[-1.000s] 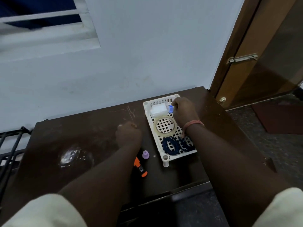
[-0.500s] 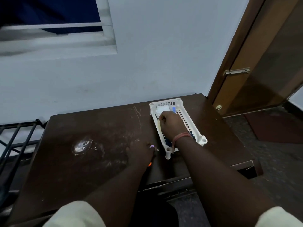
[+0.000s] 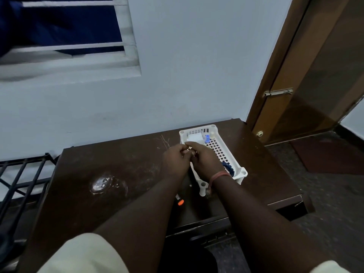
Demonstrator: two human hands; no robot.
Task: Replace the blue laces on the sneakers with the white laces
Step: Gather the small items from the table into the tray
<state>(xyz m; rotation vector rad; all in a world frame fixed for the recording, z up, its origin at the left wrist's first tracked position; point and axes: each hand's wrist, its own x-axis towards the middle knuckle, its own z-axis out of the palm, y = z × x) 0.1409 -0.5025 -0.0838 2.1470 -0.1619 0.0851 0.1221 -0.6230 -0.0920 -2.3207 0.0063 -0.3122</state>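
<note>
White plastic: perforated basket (image 3: 222, 142), its near-left rim directly under the fingers; both hands meet over that edge.
Fingers: left hand (image 3: 175, 160) and right hand (image 3: 204, 162) curled inward, fingertips touching each other; something small seems pinched between them, too hidden to name. Cannot tell what, if anything, they clamp.
Just beyond fingertips: a white block (image 3: 195, 137) and a small blue piece (image 3: 207, 138) at the basket's far end.
Behind right wrist: dark blue coils (image 3: 228, 166) at the basket's near end, possibly the blue laces; mostly covered.
Task things: no sneakers in view; white laces not identifiable.
Wrist: reddish band (image 3: 218, 176) on the right.
Nearer, under left forearm: black-and-orange marker (image 3: 179, 200) on the dark brown table (image 3: 88, 166).
Step, judged: sorting or picking something out at the basket edge.
To do it well: keep the pinch light, lift clear of the rim so the basket doesn't tip.
</note>
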